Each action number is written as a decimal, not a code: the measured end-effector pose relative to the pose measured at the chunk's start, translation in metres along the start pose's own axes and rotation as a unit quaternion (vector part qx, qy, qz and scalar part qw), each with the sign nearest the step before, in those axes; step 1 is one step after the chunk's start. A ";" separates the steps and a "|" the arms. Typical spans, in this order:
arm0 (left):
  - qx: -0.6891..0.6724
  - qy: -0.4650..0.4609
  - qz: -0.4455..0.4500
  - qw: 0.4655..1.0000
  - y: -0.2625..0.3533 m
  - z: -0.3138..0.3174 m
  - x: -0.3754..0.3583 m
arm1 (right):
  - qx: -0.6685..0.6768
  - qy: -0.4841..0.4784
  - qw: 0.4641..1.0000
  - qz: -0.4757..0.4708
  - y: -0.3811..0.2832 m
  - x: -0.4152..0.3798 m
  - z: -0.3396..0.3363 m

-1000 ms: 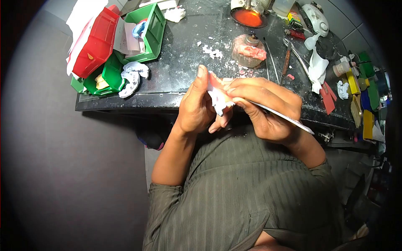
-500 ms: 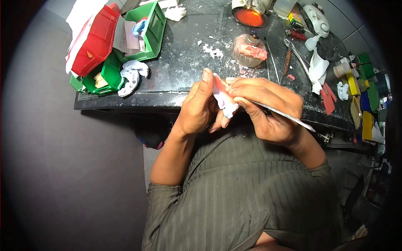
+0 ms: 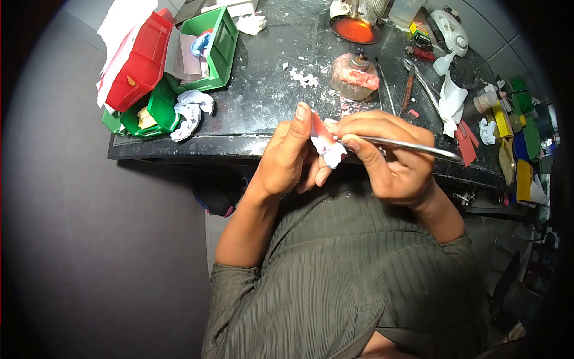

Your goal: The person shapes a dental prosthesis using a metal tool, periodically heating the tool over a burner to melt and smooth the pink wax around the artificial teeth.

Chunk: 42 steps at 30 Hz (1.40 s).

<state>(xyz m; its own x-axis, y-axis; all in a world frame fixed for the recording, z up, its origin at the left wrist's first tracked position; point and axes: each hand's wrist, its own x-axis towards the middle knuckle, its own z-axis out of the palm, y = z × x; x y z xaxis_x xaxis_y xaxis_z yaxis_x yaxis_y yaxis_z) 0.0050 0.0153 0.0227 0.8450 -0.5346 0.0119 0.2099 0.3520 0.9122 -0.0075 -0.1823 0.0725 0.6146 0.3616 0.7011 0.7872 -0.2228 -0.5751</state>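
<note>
Close in front of my body, my left hand [image 3: 284, 154] is wrapped round a white plaster dental cast with pink wax [image 3: 324, 142], thumb upright behind it. My right hand [image 3: 394, 155] holds a slim metal wax carver [image 3: 412, 145] like a pen, its handle sticking out to the right. The carver's tip meets the pink-and-white piece, though my fingers partly cover the contact. Beyond my hands on the bench stands a glass spirit burner [image 3: 354, 76] with a lump of pink wax on it.
Green bins [image 3: 209, 54], a red bin [image 3: 134, 63] and white plaster casts [image 3: 190, 113] occupy the left. A glowing orange heater [image 3: 356, 29] is at the back. Rightward lie a brown-handled knife [image 3: 409, 90], white tissue [image 3: 451, 102] and pink wax sheets [image 3: 465, 143]. Plaster crumbs [image 3: 304, 78] litter the black bench [image 3: 263, 72].
The carver has swung to a flatter angle, its handle end rising. The cast has turned slightly in my left hand, and both hands appear a little further right.
</note>
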 end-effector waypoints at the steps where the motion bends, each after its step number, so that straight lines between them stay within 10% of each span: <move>1: 0.000 -0.003 0.010 1.000 -0.001 0.000 0.000 | 0.000 -0.001 1.000 0.000 0.000 0.001 -0.001; 42: 0.057 -0.016 0.007 0.998 -0.003 -0.004 -0.002 | -0.007 0.030 0.999 0.021 0.010 0.006 0.005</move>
<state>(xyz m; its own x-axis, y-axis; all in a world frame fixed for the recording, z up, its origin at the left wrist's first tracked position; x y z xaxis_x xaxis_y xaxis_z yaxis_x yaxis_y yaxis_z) 0.0042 0.0185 0.0187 0.8307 -0.5556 0.0365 0.1396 0.2712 0.9523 0.0036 -0.1782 0.0688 0.6494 0.2961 0.7004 0.7604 -0.2504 -0.5992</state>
